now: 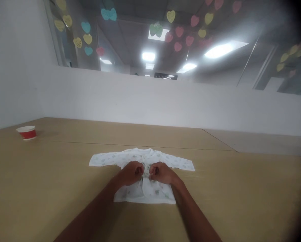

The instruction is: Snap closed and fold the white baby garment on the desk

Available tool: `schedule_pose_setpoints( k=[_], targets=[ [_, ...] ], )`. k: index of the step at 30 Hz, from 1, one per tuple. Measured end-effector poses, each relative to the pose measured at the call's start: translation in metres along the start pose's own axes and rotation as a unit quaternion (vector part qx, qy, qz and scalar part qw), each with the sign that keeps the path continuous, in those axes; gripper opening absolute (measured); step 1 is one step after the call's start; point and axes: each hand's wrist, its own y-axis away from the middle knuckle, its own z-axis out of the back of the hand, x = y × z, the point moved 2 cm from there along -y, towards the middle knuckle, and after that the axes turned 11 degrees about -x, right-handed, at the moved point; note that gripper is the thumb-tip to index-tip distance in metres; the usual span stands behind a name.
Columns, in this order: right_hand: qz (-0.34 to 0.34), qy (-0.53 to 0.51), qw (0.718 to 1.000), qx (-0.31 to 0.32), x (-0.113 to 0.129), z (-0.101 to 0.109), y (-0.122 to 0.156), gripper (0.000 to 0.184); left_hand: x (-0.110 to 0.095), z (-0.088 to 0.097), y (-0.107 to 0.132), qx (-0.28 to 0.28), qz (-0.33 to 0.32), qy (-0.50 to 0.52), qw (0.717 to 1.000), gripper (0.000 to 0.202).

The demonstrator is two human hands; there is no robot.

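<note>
A small white baby shirt (107, 158) with a faint green print lies flat on the wooden table (51, 188), sleeves spread to both sides. My left hand (130, 173) and my right hand (160, 172) rest on its chest, close together. Each hand pinches the cloth at the front opening, fingers curled in. The lower front flap is folded slightly open between my wrists.
A red and white paper cup (27, 132) stands at the far left of the table. A white partition wall (165, 101) runs along the table's far edge. Coloured paper hearts (87, 38) are stuck on the glass above it.
</note>
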Motion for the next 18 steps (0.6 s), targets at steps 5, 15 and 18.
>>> schedule_pose_setpoints(
  k=[5, 15, 18],
  targets=[
    [0.021, 0.041, 0.998, -0.044, 0.010, 0.002, 0.029, 0.018, -0.008, 0.017, 0.040, 0.043, 0.019, -0.009, 0.999, 0.022],
    [0.167, 0.064, 0.981, -0.073, 0.010, 0.010, 0.140, 0.018, -0.017, 0.033, 0.140, -0.013, -0.032, -0.071, 0.997, 0.028],
    [0.167, 0.078, 0.980, -0.071, 0.006, 0.011, 0.143, 0.016, -0.013, 0.033, 0.145, -0.063, 0.022, -0.038, 0.997, 0.025]
  ],
)
